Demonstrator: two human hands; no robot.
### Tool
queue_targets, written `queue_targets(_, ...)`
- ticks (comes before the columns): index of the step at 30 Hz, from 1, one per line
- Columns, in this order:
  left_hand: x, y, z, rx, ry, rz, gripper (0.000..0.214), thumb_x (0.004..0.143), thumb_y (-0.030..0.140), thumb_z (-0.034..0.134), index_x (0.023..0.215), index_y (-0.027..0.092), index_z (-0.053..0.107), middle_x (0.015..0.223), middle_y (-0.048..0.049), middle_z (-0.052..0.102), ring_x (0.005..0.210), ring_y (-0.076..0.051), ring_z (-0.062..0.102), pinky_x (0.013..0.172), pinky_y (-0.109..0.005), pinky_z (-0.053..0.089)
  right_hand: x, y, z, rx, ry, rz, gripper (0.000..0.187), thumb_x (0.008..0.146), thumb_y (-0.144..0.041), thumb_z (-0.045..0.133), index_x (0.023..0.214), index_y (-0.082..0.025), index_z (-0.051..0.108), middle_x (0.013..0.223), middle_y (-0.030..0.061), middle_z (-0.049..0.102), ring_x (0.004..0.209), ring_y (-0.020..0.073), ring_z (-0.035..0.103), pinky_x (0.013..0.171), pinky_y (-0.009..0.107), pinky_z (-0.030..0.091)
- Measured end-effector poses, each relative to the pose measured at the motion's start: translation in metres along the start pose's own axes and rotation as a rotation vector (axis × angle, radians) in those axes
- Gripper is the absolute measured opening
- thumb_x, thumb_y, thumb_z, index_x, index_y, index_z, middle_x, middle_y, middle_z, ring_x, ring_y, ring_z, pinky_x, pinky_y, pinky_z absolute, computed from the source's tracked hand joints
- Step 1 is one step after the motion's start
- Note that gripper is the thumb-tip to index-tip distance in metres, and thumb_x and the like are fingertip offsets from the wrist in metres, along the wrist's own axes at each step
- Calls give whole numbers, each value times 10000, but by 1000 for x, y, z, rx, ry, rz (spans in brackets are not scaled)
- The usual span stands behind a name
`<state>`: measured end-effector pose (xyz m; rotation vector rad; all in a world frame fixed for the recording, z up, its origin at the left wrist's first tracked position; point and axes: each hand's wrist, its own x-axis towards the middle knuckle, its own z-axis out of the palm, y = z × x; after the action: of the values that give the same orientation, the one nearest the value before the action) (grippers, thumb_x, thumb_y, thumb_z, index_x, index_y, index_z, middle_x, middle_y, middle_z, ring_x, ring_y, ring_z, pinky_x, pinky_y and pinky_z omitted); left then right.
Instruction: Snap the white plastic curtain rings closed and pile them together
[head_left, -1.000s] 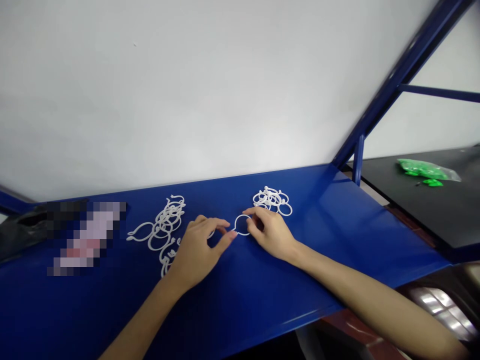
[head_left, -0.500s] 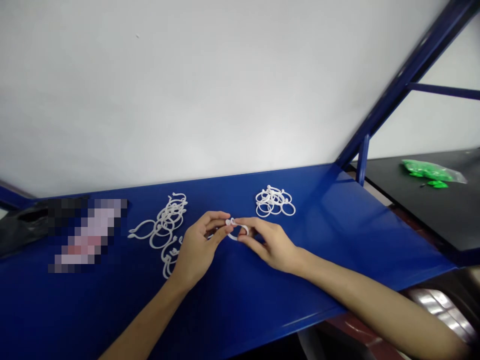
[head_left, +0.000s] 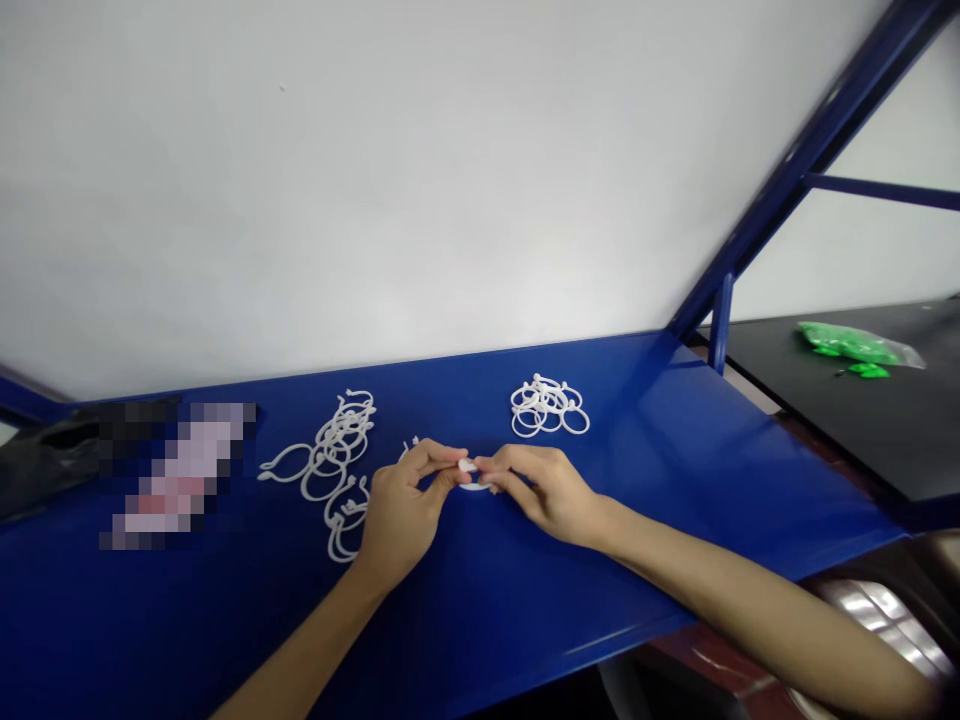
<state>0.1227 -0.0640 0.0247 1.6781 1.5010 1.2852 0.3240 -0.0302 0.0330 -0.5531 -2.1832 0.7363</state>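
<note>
Left hand: thumb and forefinger of the left hand [head_left: 405,510] pinch the knobby part of a white ring [head_left: 474,486].
Right hand: thumb and forefinger of the right hand [head_left: 559,490] grip the same ring from the other side; fingertips of both hands almost meet.
White ring: between the hands, low over the blue table [head_left: 637,440]; lower arc visible, the rest behind fingers. Whether its ends are joined: cannot tell.
Handling (judgement): looks like bringing the two ends together. Best to hold each close to its tip, line them up before pressing, squeeze squarely with the thumbs; a skewed push could twist the thin band or let it spring away.
Check (judgement): a light tug apart would show whether the ends hold.
Left pile: tangled white rings [head_left: 341,445] beside the left hand, several with ends apart.
Right pile: smaller heap of rings [head_left: 550,402] beyond the right hand; loops look complete.
Farther out: black bag [head_left: 45,460] at far left; green items in a clear bag [head_left: 855,345] on a black table [head_left: 810,430] at right.
</note>
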Motion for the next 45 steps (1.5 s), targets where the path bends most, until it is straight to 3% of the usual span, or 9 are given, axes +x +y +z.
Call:
queue_targets(8, 17, -9, -18, 473, -99, 253, 275, 924, 367, 570, 1150, 239, 660, 1045, -39, 752, 1028, -227, 663, 943, -408, 534, 9, 26, -11, -333, 88, 17, 178, 1012, -261, 506, 1057, -198, 666, 1051, 92, 644, 897, 178, 660, 772, 310, 566)
queue_targets(14, 27, -27, -40, 925, -117, 144, 305, 897, 318, 496, 1092, 191, 694, 1122, -94, 706, 1149, -328, 569, 1001, -516, 447, 15, 59, -49, -624, 340, 299, 163, 976, -268, 554, 1066, -210, 676, 972, 55, 674, 780, 176, 638, 728, 308, 518)
queue_targets(17, 26, -29, -40, 989, -177, 105, 309, 904, 331, 480, 1076, 200, 700, 1074, -93, 705, 1107, -326, 577, 968, -501, 449, 16, 76, -59, -657, 402, 370, 147, 945, -257, 579, 1044, -202, 672, 934, 53, 688, 831, 206, 632, 773, 330, 500)
queue_targets(22, 24, -29, -36, 995, -216, 85, 298, 930, 303, 445, 1054, 202, 696, 1036, -95, 707, 1070, -308, 584, 922, -461, 452, 14, 93, -59, -607, 355, 403, 126, 940, -272, 573, 960, -206, 679, 899, 45, 697, 856, 219, 617, 820, 348, 476)
queue_targets(29, 22, -26, -35, 1083, -127, 55, 318, 927, 360, 455, 989, 172, 704, 1006, -124, 712, 1056, -336, 579, 904, -473, 441, 15, 86, -59, -623, 371, 364, 141, 953, -278, 560, 947, -206, 681, 915, 56, 701, 887, 237, 604, 837, 366, 474)
queue_targets(35, 22, -19, -33, 940, -78, 93, 253, 930, 345, 458, 828, 221, 653, 848, -76, 715, 931, -293, 610, 839, -441, 450, 17, 59, -50, -618, 361, 213, 168, 991, -284, 524, 1010, -206, 672, 955, 81, 693, 929, 251, 587, 870, 407, 494)
queue_targets(39, 20, -13, -25, 651, -16, 63, 210, 895, 373, 528, 790, 235, 648, 767, -19, 705, 757, -215, 628, 731, -359, 477, 12, 29, -28, -383, 158, 81, 194, 1000, -340, 553, 1102, -203, 646, 960, 70, 699, 912, 216, 624, 852, 381, 522)
queue_targets(42, 17, -8, -17, 469, 3, 36, 215, 883, 393, 566, 757, 238, 648, 702, 13, 691, 652, -166, 615, 671, -310, 482, 7, 12, -10, -227, -14, 31, 327, 963, -415, 616, 1200, -192, 589, 1003, 73, 703, 919, 210, 653, 818, 363, 543)
queue_targets(45, 13, -2, -11, 307, -18, 28, 202, 867, 410, 611, 768, 242, 662, 693, 30, 692, 614, -141, 607, 663, -288, 497, 4, 7, 2, -140, -11, 105, 289, 966, -374, 614, 1181, -186, 572, 953, 61, 694, 848, 187, 668, 751, 324, 555)
